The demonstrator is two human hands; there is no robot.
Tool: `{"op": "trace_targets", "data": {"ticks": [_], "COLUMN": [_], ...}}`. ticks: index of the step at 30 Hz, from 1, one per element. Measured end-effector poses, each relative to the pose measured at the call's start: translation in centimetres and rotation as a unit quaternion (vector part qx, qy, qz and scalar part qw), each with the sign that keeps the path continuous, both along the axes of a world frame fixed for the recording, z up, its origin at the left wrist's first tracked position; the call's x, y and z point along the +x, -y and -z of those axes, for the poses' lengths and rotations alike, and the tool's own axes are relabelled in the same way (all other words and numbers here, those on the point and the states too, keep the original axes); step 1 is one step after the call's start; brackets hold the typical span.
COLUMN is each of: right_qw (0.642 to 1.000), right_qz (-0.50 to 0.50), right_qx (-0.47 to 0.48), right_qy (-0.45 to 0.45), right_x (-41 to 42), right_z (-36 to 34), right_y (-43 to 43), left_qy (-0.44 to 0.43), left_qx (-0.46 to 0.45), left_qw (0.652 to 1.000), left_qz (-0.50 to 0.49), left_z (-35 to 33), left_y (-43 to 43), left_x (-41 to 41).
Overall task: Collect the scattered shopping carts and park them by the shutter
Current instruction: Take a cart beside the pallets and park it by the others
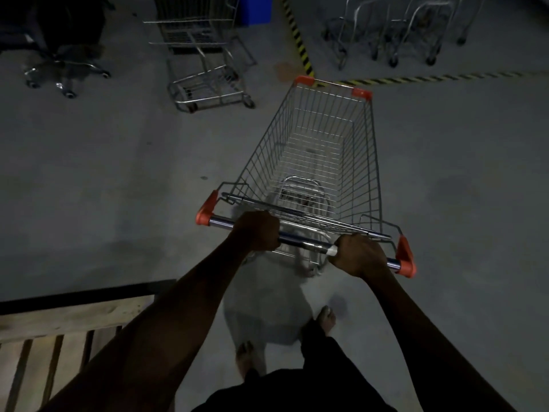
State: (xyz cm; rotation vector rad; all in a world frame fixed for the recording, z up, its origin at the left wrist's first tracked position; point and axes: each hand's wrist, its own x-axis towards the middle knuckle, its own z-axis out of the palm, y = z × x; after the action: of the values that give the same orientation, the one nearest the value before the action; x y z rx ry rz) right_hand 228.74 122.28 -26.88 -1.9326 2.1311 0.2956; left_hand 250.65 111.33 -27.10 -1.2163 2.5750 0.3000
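Note:
A wire shopping cart (320, 150) with orange corner caps stands in front of me on the grey concrete floor, its basket empty. My left hand (258, 231) grips the left part of its handle bar (303, 242). My right hand (358, 255) grips the right part of the same bar, near the orange end cap. Another wire cart (205, 55) stands ahead to the left. A row of nested carts (395, 34) is parked at the far right, beyond the striped floor line.
Yellow-black hazard tape (300, 43) runs across the floor ahead. An office chair (64, 60) stands at the far left. A wooden pallet (56, 331) lies at the near left. A blue box (255, 8) sits at the top. My bare feet show below the cart.

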Motion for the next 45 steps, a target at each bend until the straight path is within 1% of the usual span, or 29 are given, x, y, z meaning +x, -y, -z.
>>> {"op": "trace_targets", "data": {"ticks": [4, 8, 13, 17, 23, 26, 28, 31, 35, 38, 41, 45], "right_qw": [1.0, 0.999, 0.999, 0.997, 0.995, 0.986, 0.977, 0.967, 0.966, 0.961, 0.953, 0.945], "right_qz": [0.026, 0.014, 0.022, 0.033, 0.019, 0.014, 0.031, 0.06, 0.106, 0.14, 0.154, 0.179], "right_qx": [-0.002, -0.033, -0.036, -0.058, -0.093, -0.162, -0.207, -0.235, -0.215, -0.218, -0.236, -0.254], "right_qy": [0.004, 0.001, 0.019, 0.032, -0.03, -0.031, -0.043, -0.084, -0.095, -0.097, -0.112, -0.101], "right_x": [-5.5, -11.9, -19.9, -26.0, -34.9, -39.1, -42.0, -46.2, -52.2, -56.6, -60.8, -67.5], "right_z": [0.0, 0.4, 0.0, -0.2, 0.8, 2.1, 2.9, 3.2, 3.7, 3.7, 3.7, 4.0], "right_y": [2.2, 4.6, 8.0, 10.1, 13.8, 16.0, 17.7, 20.7, 25.5, 28.7, 31.1, 34.3], "left_qy": [-0.002, 0.004, 0.001, 0.006, -0.015, -0.024, -0.03, -0.011, 0.006, 0.01, 0.007, 0.006], "left_qx": [0.015, 0.003, 0.012, -0.017, -0.024, -0.036, -0.049, -0.055, -0.058, -0.05, -0.046, -0.051], "left_qw": [1.0, 1.0, 0.999, 0.998, 0.998, 0.994, 0.991, 0.988, 0.985, 0.982, 0.976, 0.967], "left_qz": [0.02, 0.029, 0.041, 0.058, 0.061, 0.096, 0.121, 0.141, 0.163, 0.181, 0.212, 0.25], "left_z": [-0.6, -1.0, -1.4, -1.1, -0.6, 0.0, 0.4, 0.4, -0.8, -0.7, -0.2, -0.2], "left_y": [2.7, 5.7, 9.4, 12.1, 16.6, 19.8, 22.5, 26.8, 32.5, 36.6, 40.3, 44.2], "left_x": [-5.8, -12.0, -20.2, -26.4, -35.7, -40.0, -43.2, -48.4, -55.9, -61.6, -66.9, -74.8]}}
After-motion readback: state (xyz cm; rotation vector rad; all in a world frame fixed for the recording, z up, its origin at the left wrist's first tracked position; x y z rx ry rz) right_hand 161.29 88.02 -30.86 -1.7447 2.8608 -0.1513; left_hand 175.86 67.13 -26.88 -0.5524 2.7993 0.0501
